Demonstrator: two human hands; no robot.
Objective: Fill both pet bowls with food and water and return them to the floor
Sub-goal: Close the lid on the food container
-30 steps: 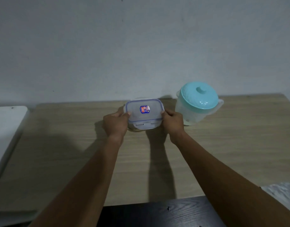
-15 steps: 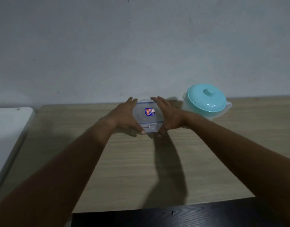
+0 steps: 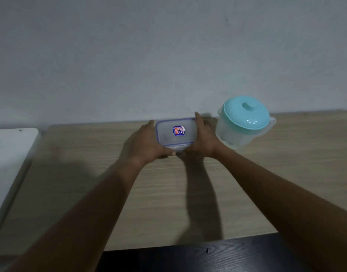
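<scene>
A clear rectangular food container (image 3: 176,132) with a blue-rimmed snap lid and a small label sits at the back of the wooden table (image 3: 168,193). My left hand (image 3: 145,142) grips its left side and my right hand (image 3: 205,140) grips its right side, thumbs at the near edge. To its right stands a clear plastic water jug (image 3: 245,122) with a turquoise lid, upright and untouched. No pet bowls are in view.
A grey wall runs right behind the table. A white surface (image 3: 10,160) lies at the left, beside the table's edge. A dark wooden surface (image 3: 198,256) borders the table's near edge.
Both hands have kept hold of the container's sides. The fingers reach farther around it than a second ago, and my view has shifted slightly.
</scene>
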